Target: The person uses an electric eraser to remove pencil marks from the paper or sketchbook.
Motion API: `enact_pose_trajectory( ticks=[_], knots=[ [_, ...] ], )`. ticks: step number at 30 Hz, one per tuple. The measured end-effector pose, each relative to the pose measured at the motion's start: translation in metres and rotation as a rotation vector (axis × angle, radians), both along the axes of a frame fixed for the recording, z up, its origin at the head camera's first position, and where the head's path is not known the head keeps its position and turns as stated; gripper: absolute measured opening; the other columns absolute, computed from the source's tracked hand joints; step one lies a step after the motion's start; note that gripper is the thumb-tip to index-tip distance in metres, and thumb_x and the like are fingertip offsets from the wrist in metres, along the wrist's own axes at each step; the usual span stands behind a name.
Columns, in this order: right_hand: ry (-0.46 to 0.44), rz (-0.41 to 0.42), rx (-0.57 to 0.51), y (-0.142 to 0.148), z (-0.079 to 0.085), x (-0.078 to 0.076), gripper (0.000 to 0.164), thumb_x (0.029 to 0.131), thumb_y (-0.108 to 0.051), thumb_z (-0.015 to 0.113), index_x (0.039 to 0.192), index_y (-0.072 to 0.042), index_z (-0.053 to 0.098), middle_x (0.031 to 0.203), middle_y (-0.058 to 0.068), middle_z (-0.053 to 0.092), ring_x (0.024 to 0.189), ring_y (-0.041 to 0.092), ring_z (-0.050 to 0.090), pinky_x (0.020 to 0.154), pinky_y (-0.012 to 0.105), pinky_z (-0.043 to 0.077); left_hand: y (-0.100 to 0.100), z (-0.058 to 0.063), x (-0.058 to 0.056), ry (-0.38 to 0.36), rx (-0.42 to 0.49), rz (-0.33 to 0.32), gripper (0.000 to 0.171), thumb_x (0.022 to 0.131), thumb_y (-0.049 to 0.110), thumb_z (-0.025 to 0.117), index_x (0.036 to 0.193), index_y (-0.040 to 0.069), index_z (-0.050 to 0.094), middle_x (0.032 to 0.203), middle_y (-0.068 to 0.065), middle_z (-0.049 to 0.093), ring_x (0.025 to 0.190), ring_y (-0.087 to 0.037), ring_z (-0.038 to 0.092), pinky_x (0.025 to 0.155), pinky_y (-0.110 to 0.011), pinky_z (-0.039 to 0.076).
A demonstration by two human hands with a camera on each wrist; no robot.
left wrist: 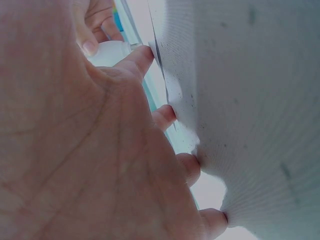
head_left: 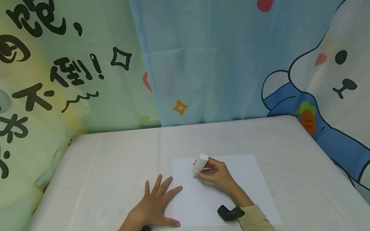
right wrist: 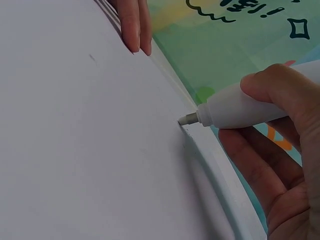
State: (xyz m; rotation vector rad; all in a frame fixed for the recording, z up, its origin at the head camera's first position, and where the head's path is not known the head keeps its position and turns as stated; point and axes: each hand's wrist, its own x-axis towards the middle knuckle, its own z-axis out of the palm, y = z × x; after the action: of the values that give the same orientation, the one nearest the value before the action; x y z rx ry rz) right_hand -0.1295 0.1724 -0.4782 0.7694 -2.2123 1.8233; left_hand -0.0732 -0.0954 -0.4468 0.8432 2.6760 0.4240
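Note:
My right hand pinches a thick white electric eraser between thumb and fingers, tilted over a white sheet of paper. In the right wrist view, its narrow grey tip meets the paper near the far edge, with tiny dark specks beside it. A short faint grey mark shows elsewhere on the sheet. My left hand is spread at the paper's left edge, thumb and index finger reaching onto it. Seen from the left wrist, the fingertips press down while the palm is raised.
A white cloth covers the table under the paper. Behind it hangs a printed curtain with cartoon figures and large characters. A black wrist device sits at the right cuff, low over the sheet.

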Motion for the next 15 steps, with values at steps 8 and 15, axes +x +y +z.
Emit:
enact_pose_trajectory(
  ticks=[8, 15],
  knots=[
    [-0.010, 0.002, 0.004, 0.0002, -0.0007, -0.0001, 0.037, 0.074, 0.012, 0.076, 0.108, 0.011, 0.063, 0.101, 0.027, 0.068, 0.090, 0.002, 0.067, 0.071, 0.038, 0.059, -0.0001, -0.0007, -0.0003, -0.002, 0.002, -0.003, 0.097, 0.067, 0.068, 0.074, 0.149, 0.032, 0.037, 0.159, -0.010, 0.025, 0.147, -0.044, 0.009, 0.106, -0.075, 0.009],
    [-0.013, 0.000, 0.012, 0.0002, -0.0006, -0.0003, 0.036, 0.074, 0.011, 0.076, 0.108, 0.011, 0.064, 0.101, 0.026, 0.068, 0.090, 0.002, 0.067, 0.070, 0.035, 0.059, -0.0001, -0.0013, -0.0007, 0.004, -0.002, -0.007, 0.098, 0.067, 0.069, 0.074, 0.149, 0.032, 0.036, 0.159, -0.010, 0.025, 0.147, -0.044, 0.009, 0.106, -0.075, 0.010]
  ],
)
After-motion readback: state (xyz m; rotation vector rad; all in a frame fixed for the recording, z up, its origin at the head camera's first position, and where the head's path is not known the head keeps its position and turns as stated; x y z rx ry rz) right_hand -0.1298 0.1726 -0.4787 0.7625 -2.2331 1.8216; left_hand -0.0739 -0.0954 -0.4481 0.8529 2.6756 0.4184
